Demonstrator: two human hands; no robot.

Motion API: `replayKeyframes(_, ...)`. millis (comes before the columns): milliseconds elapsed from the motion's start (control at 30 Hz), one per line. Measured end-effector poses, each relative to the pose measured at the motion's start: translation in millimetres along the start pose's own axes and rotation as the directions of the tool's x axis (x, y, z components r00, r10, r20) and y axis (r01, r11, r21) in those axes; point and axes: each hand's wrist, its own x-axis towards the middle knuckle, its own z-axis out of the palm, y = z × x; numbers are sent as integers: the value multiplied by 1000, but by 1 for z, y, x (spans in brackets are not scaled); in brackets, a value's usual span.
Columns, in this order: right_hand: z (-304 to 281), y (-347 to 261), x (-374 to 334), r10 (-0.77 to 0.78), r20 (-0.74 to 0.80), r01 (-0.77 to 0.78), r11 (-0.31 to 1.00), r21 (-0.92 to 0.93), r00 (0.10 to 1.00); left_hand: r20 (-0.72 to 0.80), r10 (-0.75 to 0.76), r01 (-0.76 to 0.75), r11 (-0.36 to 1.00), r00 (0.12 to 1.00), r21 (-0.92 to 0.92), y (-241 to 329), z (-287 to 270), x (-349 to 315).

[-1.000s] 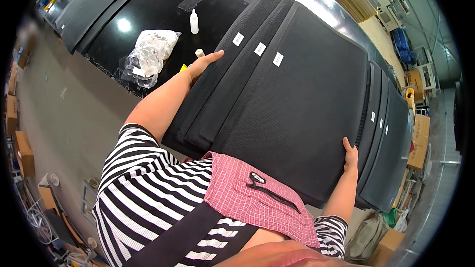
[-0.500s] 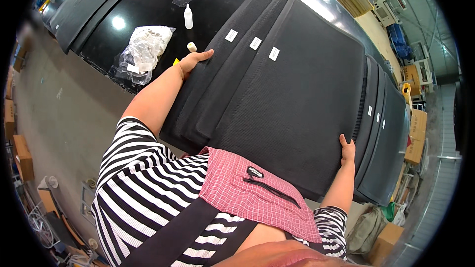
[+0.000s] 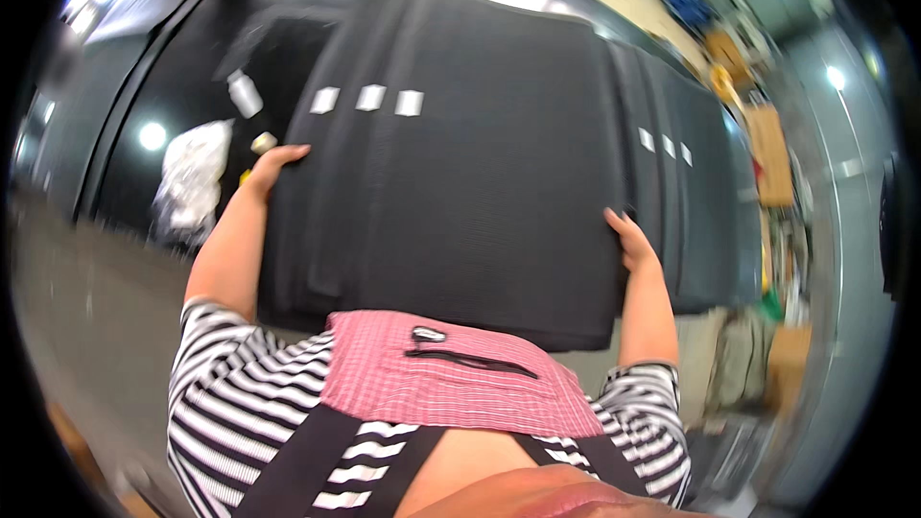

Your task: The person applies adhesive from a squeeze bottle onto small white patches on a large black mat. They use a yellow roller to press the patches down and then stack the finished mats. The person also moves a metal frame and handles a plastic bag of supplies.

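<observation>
Several black textured mats (image 3: 480, 173) lie overlapped in a stack in front of me, with white labels (image 3: 410, 103) near their upper left edges. My left hand (image 3: 275, 165) grips the stack's left edge, thumb on top and fingers hidden beneath. At the right edge, my right hand (image 3: 633, 242) holds on with its thumb over the top mat; its other fingers are mostly hidden. The near edge of the stack lies close to my pink checked apron (image 3: 460, 384).
Left of the mats, a white bottle (image 3: 245, 94), a small pale roll (image 3: 264, 143) and a clear plastic bag (image 3: 195, 173) lie on a glossy black table (image 3: 129, 149). More labelled black mats (image 3: 705, 201) are at right. Cardboard boxes (image 3: 769, 155) stand beyond them.
My view has turned, so the surroundings sit at another angle. The mats now appear farther left and squarer to my body, with both hands still at their edges.
</observation>
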Motion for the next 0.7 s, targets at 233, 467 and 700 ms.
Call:
replayKeyframes(233,26,-32,-27,-360,-167,226,820,-525,918,70,271,-278,949,960,146,-3,24,-18)
replayKeyframes(467,48,-76,-125,-576,-63,484,737,-472,815,103,512,-522,835,853,173,-5,87,-90)
replayKeyframes(700,-40,-114,-197,-736,-174,637,660,-398,654,103,720,-725,665,686,180,-4,197,-146)
